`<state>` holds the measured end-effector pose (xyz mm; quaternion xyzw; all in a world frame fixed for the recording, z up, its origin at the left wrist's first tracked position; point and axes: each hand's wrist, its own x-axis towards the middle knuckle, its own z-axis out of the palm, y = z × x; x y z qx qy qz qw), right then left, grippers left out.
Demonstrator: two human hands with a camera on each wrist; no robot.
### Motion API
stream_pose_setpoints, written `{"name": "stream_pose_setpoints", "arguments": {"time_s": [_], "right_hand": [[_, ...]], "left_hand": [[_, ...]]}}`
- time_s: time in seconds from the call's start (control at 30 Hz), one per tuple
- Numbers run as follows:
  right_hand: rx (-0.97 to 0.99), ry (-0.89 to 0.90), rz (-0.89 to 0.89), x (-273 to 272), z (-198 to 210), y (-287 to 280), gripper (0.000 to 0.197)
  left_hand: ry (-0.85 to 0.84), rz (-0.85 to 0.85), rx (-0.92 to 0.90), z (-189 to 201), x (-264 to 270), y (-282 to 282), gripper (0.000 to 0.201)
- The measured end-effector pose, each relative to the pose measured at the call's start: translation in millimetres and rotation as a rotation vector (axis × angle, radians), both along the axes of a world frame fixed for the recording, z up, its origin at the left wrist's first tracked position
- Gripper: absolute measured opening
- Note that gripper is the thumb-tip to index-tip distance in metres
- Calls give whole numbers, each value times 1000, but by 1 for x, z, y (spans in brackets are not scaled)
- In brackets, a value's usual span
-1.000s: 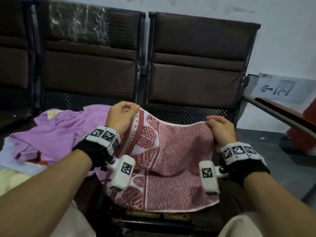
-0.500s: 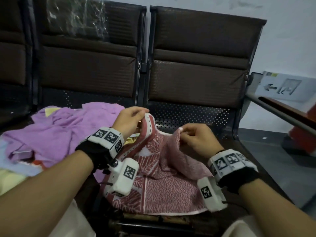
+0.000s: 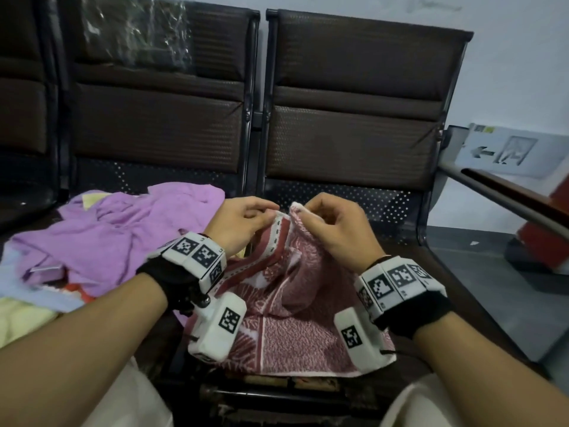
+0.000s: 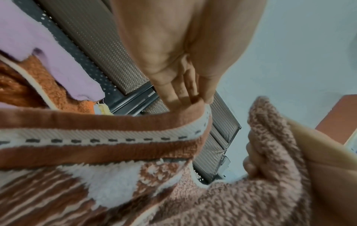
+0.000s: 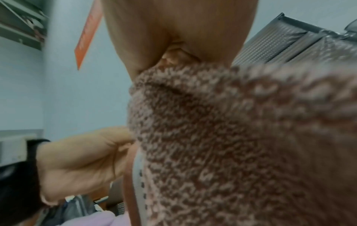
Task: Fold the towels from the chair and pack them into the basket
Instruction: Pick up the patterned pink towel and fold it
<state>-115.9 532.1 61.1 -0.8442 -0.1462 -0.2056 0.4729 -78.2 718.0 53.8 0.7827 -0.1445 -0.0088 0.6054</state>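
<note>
Your left hand (image 3: 243, 221) and right hand (image 3: 332, 224) each pinch a top corner of the red towel (image 3: 295, 318), held together over the chair seat (image 3: 400, 241) to halve it.

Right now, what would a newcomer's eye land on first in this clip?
The red patterned towel, draped over the right-hand chair seat, with the left hand and right hand pinching its two top corners close together. Next, the crumpled purple towel heaped on the seat to the left.
</note>
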Motion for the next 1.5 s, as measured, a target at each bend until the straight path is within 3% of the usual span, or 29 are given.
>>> {"name": "stream_pose_setpoints", "arguments": {"time_s": [0.2,0.57,0.73,0.87,1.0,1.1,1.17,1.27,1.3,1.4,1.5], "right_hand": [[-53,46,-22,1,-8,9,20],[-78,86,-108,5,-11,14,20],[-66,99,-57,1,-9,15,19],[-98,184,-4,0,-6,8,35],[-628,349,2,-2,-3,-10,50],[-840,404,-25,-3,-2,-14,27],[-792,385,-60,-5,-1,-11,16],[-729,391,-80,-8,0,-10,41],[-730,392,-93,-8,1,-11,42],[-742,316,-119,-10,4,-13,18],[-783,191,-142,-13,3,-11,14]], "left_hand": [[88,-51,-135,2,-10,0,10],[197,-120,-215,10,-24,-6,15],[77,-55,-132,7,-23,-6,10],[-67,39,-41,7,-18,0,16],[-85,147,-35,5,-5,16,23],[-113,110,51,-2,-5,20,23],[-140,92,75,-3,-5,21,21],[-145,43,136,0,-5,26,19],[-147,9,185,1,-6,28,19],[-247,-57,402,1,-9,34,33],[-309,-9,486,6,-14,36,27]]}}
